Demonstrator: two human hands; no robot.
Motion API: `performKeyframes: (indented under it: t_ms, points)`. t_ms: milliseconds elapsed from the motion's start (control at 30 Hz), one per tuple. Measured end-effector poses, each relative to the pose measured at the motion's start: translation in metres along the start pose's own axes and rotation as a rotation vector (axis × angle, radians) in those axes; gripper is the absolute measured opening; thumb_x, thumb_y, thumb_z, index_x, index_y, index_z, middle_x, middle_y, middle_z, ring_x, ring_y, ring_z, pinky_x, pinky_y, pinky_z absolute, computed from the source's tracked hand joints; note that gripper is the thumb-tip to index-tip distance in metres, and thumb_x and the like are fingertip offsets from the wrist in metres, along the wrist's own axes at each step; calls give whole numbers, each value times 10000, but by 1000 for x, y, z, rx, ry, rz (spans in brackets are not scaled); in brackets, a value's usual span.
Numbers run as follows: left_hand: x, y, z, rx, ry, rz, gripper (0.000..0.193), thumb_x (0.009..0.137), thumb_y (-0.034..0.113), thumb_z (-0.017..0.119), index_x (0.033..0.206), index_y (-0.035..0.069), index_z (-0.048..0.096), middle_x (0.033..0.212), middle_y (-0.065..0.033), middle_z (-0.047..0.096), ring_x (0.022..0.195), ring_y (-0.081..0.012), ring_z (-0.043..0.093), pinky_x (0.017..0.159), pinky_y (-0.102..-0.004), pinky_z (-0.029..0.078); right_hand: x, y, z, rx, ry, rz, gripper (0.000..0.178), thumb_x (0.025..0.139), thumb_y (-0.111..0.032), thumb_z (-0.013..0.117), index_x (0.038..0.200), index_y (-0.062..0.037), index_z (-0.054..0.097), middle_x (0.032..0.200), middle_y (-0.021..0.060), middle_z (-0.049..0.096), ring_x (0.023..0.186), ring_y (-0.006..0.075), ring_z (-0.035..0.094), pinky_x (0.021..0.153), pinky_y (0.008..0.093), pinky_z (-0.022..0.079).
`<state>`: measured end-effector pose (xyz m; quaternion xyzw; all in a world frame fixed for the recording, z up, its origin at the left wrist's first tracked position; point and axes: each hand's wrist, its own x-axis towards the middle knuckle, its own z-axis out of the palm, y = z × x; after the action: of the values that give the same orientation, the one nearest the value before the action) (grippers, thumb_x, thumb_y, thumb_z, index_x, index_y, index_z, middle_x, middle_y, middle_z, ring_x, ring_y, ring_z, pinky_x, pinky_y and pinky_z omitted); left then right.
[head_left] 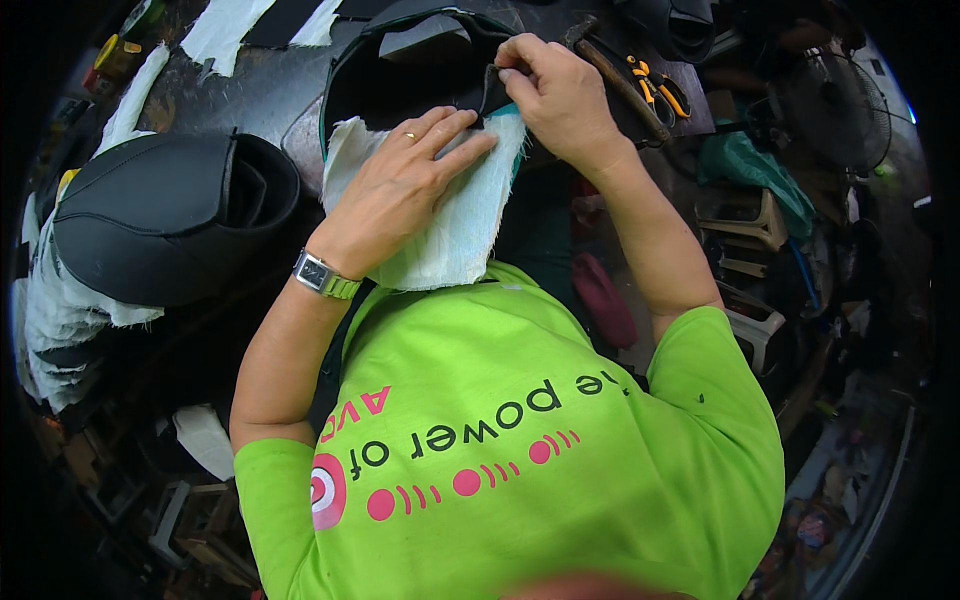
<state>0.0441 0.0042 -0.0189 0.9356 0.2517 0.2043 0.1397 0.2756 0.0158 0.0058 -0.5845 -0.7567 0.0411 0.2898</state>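
Observation:
A curved black piece with a wide opening stands on the worktable in front of me. A white cloth piece with frayed edges hangs over its near side, with green showing along its right border. My left hand, with a ring and a watch at the wrist, lies on the cloth with its fingers stretched out. To its right, my right hand pinches the edge of a small dark flap just above the cloth. Part of the black piece's near wall is hidden under the cloth and my left hand.
A hammer and orange-and-black pliers lie to the right. Left stands a rolled black padded piece, near white cloth strips. Farther right are a fan, a green sheet and a plastic stool.

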Motion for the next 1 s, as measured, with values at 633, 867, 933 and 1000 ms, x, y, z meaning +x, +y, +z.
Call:
performKeyframes:
  t_ms: [633, 867, 933, 1000]
  points:
    - [9, 9, 4, 18, -46, -124, 698, 857, 64, 584, 1534, 171, 451, 1476, -157, 483, 1365, -359, 442, 1135, -491, 381, -71, -22, -9, 368, 94, 290, 206, 822, -208, 856, 835, -24, 764, 696, 57, 600, 588, 141, 574, 555, 298, 441]
    - [9, 9, 5, 3, -16, -127, 721, 852, 64, 582, 1551, 157, 428, 1474, -164, 495, 1356, -359, 456, 1116, -481, 390, -65, -27, 6, 310, 129, 353, 213, 841, -170, 848, 894, 12, 751, 730, 7, 589, 645, 87, 516, 596, 254, 419]
    - [9, 9, 6, 17, -3, -125, 709, 845, 69, 601, 1532, 140, 443, 1470, -160, 507, 1356, -349, 461, 1106, -470, 394, -64, -26, 11, 362, 161, 386, 201, 860, -140, 833, 919, 30, 743, 755, -6, 600, 679, 64, 503, 625, 229, 420]
    - [8, 9, 7, 47, -2, -127, 681, 832, 75, 637, 1494, 109, 476, 1465, -150, 526, 1355, -332, 469, 1089, -451, 399, -63, -24, 17, 456, 209, 420, 184, 873, -131, 817, 920, 30, 740, 762, -8, 620, 686, 63, 516, 638, 230, 435]
